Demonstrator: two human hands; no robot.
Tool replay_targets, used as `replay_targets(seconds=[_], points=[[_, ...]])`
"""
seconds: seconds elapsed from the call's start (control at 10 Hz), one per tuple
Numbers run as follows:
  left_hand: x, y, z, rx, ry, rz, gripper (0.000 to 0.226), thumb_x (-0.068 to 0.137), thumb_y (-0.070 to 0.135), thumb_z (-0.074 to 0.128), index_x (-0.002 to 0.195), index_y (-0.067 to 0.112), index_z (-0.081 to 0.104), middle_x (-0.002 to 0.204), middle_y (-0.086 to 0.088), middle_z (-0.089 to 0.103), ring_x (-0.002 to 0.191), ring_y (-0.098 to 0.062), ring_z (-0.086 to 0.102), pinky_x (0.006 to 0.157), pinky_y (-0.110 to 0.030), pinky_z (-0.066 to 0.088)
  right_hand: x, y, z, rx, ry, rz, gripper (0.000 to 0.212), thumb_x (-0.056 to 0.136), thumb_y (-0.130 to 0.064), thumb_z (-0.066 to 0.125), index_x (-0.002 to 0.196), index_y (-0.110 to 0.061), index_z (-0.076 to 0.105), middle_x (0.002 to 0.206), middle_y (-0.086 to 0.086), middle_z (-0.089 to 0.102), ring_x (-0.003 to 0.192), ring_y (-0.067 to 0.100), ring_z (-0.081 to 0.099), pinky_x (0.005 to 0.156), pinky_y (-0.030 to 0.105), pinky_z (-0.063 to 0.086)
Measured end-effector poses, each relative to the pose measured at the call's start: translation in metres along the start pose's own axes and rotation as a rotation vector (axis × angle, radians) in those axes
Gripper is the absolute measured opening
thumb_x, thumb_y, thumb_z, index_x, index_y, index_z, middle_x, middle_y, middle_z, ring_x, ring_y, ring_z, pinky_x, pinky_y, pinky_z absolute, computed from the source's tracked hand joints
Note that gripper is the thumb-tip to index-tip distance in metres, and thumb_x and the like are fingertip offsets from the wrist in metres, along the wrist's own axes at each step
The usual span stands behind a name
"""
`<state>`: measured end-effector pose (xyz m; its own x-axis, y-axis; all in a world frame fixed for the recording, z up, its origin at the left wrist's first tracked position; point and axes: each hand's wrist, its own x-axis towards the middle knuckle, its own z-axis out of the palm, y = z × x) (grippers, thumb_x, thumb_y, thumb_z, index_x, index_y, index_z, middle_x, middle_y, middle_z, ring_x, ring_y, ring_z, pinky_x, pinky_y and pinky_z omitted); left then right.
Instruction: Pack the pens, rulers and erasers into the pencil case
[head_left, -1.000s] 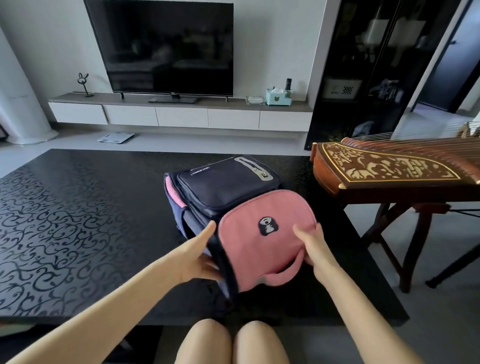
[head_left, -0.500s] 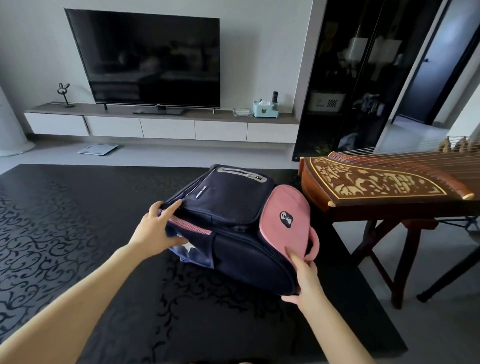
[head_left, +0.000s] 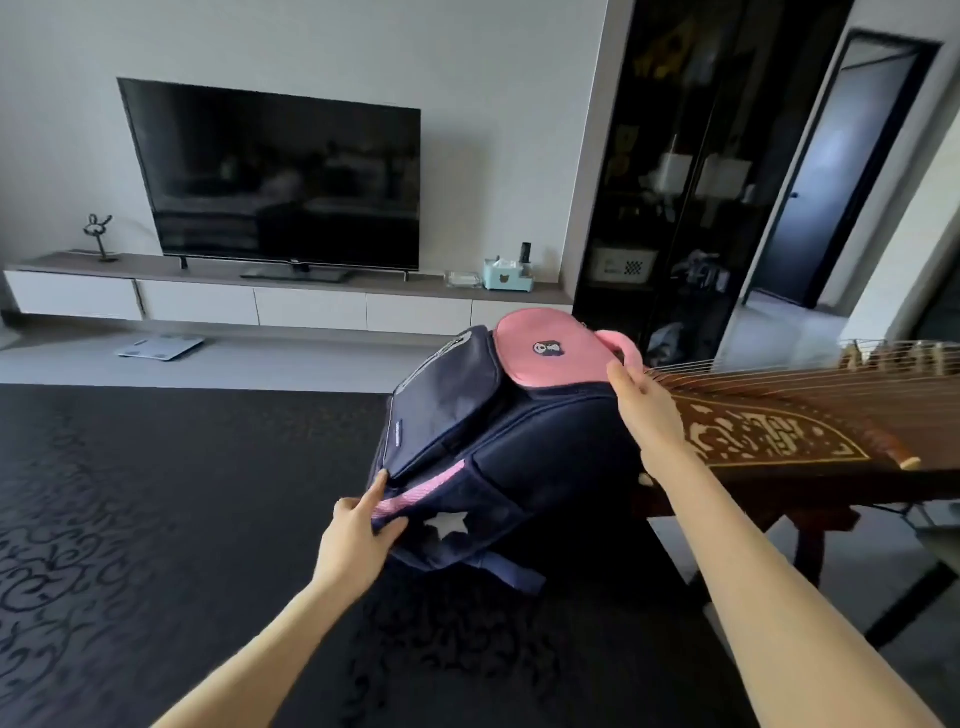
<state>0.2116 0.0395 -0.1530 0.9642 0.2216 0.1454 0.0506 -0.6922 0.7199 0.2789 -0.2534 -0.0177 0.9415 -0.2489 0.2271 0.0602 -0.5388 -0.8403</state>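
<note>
Pens, rulers, erasers and the pencil case are nowhere in view; only a backpack shows, and whether they are inside it cannot be told.

Going left to right: a black tabletop with a glossy scroll pattern (head_left: 130, 519) fills the lower left, and nothing lies on its visible part except the bag. Beyond it, a dark flat television (head_left: 280, 176) stands on a long white low cabinet (head_left: 249, 304).

Your left hand (head_left: 353, 540) meets the near lower corner of a navy fabric backpack with a pink top flap and a white star (head_left: 498, 457). Its grip is closed on that corner, thumb along the pink side strip and fingers curled under the fabric.

The backpack stands near the tabletop's right edge, tipped up so its front pocket faces left and its pink flap points away from you.

Your right hand (head_left: 644, 410) rests on the bag's upper right side just below the pink flap. Its fingers are straight and together, pressed flat on the fabric, not clamped around anything.

Just beside the bag on the right stands a brown wooden stringed zither with pale inlay (head_left: 779, 441).

You appear to be at the earliest step: positioning the bag. Next, you likely need to steady it and find its zip to look for the stationery inside.
</note>
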Motion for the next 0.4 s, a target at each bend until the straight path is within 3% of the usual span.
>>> replay_targets(seconds=[0.1,0.2,0.4], points=[[0.012,0.029,0.028,0.019,-0.047,0.071,0.064,0.091,0.025,0.056,0.145,0.032,0.023,0.111,-0.003,0.04,0.079,-0.017,0.05,0.074,-0.023,0.039,0.025,0.017,-0.012,-0.184,0.024,0.074,0.054,0.086,-0.059,0.037,0.13,-0.03,0.048,0.136,0.004,0.05,0.122,0.031,0.046,0.099,0.042,0.037],[0.025,0.046,0.046,0.068,-0.065,0.095,0.063,0.093,0.02,0.051,0.146,0.03,0.02,0.127,-0.012,0.037,0.086,-0.026,0.057,0.078,-0.027,0.045,0.037,0.036,-0.012,-0.329,0.059,-0.04,0.049,0.087,-0.045,0.051,0.129,-0.021,0.051,0.138,0.008,0.046,0.12,0.032,0.048,0.098,0.042,0.04],[0.03,0.032,0.026,0.085,-0.164,0.154,0.064,0.093,0.022,0.05,0.147,0.032,0.016,0.132,-0.008,0.038,0.084,-0.016,0.052,0.079,-0.022,0.043,0.035,0.039,0.001,-0.569,0.149,-0.066,0.053,0.089,-0.048,0.046,0.137,-0.026,0.037,0.144,0.013,0.035,0.125,0.039,0.041,0.102,0.053,0.037]])
